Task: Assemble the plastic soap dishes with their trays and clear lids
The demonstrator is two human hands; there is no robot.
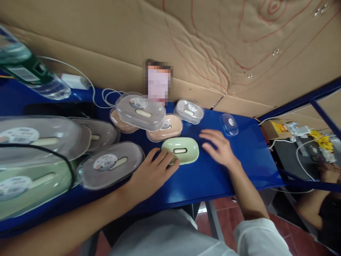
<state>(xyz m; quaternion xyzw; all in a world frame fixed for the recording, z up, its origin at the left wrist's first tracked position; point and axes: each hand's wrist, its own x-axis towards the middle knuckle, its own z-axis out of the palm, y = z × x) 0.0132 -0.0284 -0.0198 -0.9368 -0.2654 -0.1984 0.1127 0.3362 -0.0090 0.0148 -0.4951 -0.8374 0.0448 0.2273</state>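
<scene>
A light green oval plastic box point(186, 145), with a cream strip set in a slot at its middle, lies on the blue table point(191, 185). My left hand point(154, 170) has its bent fingers and thumb around the box's left end; the fingertips' contact is partly hidden. Just to the right of the box, my right hand point(220, 147) hovers with its fingers apart and holds nothing. A clear oval lid point(229, 124) with a round label lies further right on the table.
Grey lidded boxes point(112, 165) and green ones point(26, 185) crowd the left. Behind stand peach boxes point(167, 128) and another grey box point(189, 111). A phone point(159, 81) leans on the cardboard wall. A water bottle point(34, 67) is far left; another person's hand point(329, 172) is far right.
</scene>
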